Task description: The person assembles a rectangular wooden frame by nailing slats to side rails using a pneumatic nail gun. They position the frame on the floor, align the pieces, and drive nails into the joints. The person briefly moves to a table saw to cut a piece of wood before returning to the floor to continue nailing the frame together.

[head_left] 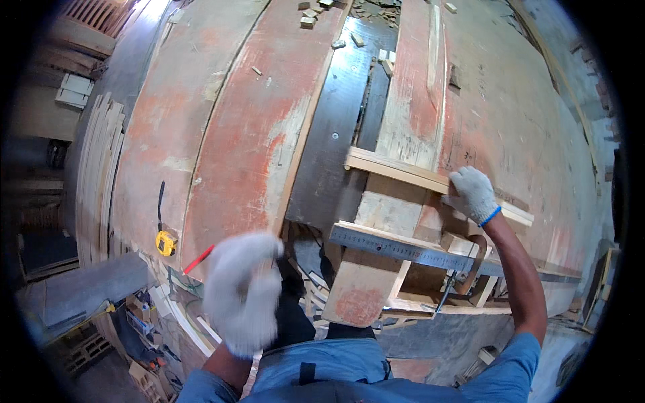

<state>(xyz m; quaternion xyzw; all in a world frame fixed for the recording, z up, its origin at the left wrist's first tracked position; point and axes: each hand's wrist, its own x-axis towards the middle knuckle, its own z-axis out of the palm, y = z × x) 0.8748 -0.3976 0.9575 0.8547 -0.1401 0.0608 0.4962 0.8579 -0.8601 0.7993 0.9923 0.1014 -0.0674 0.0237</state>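
My right hand [472, 193], in a whitish work glove with a blue cuff, has its fingers curled over a pale wooden strip [396, 166] lying across the bench. Nearer me, a steel ruler [396, 247] with marked graduations lies along another wooden strip. My left hand [243, 289], also gloved, is raised at the near edge and smeared by motion; its finger state is unclear. Beside it is a thin red stick, perhaps a pencil [199, 259]; I cannot tell whether the hand touches it. A yellow tape measure [166, 243] rests to the left.
A dark metal plate [336, 121] runs between reddish worn boards [248, 134]. Small wood offcuts [309, 20] are scattered at the far end. Long strips [97, 174] are stacked at left. A hand-saw-like tool with a curved brown handle [476, 265] sits near the ruler, above a wooden frame [410, 305].
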